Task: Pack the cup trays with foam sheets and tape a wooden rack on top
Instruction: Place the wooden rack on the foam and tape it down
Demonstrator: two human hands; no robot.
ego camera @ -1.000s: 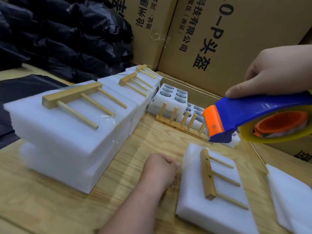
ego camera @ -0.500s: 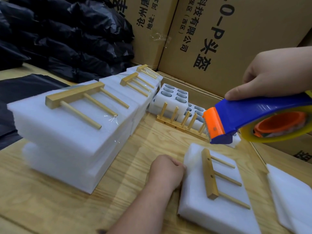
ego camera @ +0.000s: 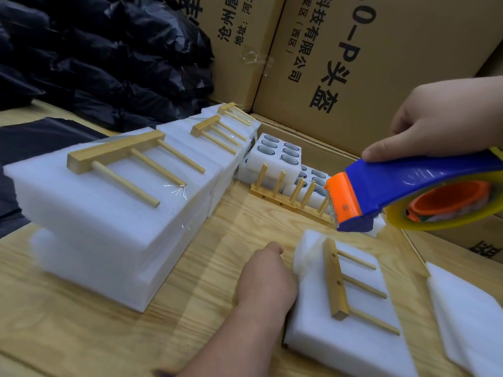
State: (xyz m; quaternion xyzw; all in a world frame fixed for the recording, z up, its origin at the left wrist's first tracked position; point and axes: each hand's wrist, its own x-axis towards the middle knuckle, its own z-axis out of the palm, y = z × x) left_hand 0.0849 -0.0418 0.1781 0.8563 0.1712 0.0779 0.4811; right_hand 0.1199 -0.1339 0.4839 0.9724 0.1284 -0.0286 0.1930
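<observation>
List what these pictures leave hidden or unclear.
- Left hand, head view: its fingertips are hidden behind the foam pack, so its hold is unclear.
- Tape roll: cut off by the right edge.
- Right hand: wrist cut off at the right edge; fingers below hidden by the dispenser.
- Cup trays: partly hidden by the upright rack and dispenser.

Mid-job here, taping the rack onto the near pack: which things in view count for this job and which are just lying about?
In the job:
- tape dispenser, in the right hand
- foam pack, held by the left hand
- wooden rack lying on it
- spare racks
- cup trays
- loose foam sheets

Lying about:
- finished packs
- cardboard boxes
- black bags
</observation>
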